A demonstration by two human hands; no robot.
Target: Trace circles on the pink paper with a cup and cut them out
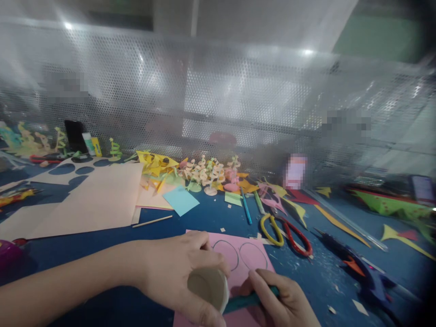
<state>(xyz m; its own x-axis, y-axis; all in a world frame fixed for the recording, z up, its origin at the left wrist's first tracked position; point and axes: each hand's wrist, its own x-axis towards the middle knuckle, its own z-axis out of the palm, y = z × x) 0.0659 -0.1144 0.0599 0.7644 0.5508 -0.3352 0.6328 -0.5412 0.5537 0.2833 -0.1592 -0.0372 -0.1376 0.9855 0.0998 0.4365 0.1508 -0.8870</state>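
A sheet of pink paper (pixel 235 237) lies in front of me, with circles drawn in dark outline on its far part. My left hand (pixel 184 268) is wrapped round a white-rimmed round hollow piece that looks like a paper cup (pixel 208 290), pressed onto the pink sheet. In a closed grip my right hand (pixel 279 295) holds a teal pen (pixel 244 301). Its tip end reaches the near right side of the cup, where the exact contact point is hidden. The near part of the sheet is partly covered by both hands.
Yellow-and-red-handled scissors (pixel 296 238) lie right of the sheet, with a dark blue glue gun (pixel 361 268) beyond. Behind are a blue pen (pixel 245 206), a light blue paper square (pixel 180 200), large pale sheets (pixel 85 200) and several curled paper ornaments (pixel 204 172). A perforated metal screen (pixel 238 91) stands at the back.
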